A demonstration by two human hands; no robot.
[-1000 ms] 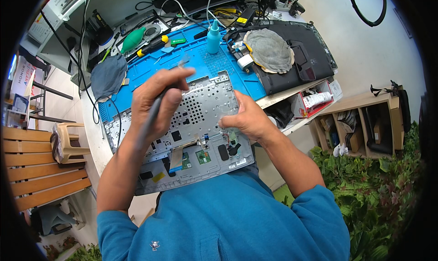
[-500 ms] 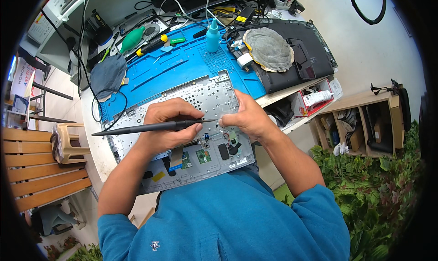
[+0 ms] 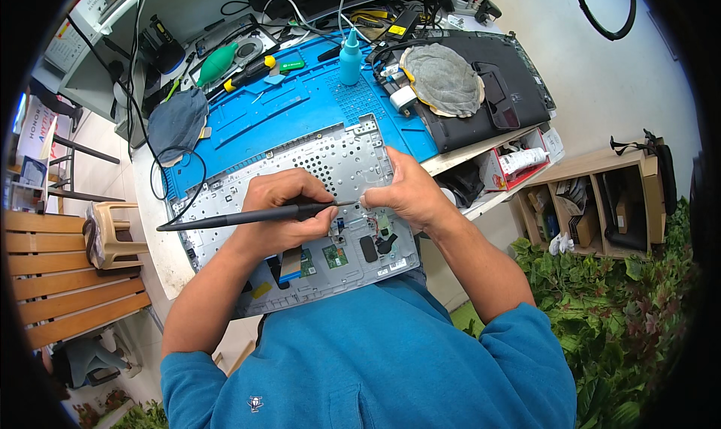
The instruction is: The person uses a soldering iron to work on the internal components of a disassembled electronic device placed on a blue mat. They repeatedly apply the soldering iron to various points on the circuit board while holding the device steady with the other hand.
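Tilted between the bench and my body lies a laptop top case, with a perforated silver keyboard plate (image 3: 263, 175) and a grey palm rest (image 3: 353, 273). My left hand (image 3: 279, 205) is closed around a slim black soldering iron (image 3: 248, 217), whose cord trails off its left end. The iron's tip points right at the plate, close to my right thumb; whether it touches cannot be made out. My right hand (image 3: 405, 192) grips the case's right edge, thumb on top, fingers hidden underneath. A small green board (image 3: 336, 256) and ribbon cables sit below the iron.
Behind the case a blue work mat (image 3: 278, 106) bears a teal bottle (image 3: 350, 60), a green air blower (image 3: 218, 64) and a yellow-black screwdriver (image 3: 250, 74). Grey cloth pads (image 3: 443, 81) rest on a dark device (image 3: 503, 69) at the right. A cord (image 3: 204, 170) loops at the left.
The soldering iron's back end has dipped slightly and shifted right, so the iron lies flatter. My left hand has edged right with it. My right hand and the case stay put.
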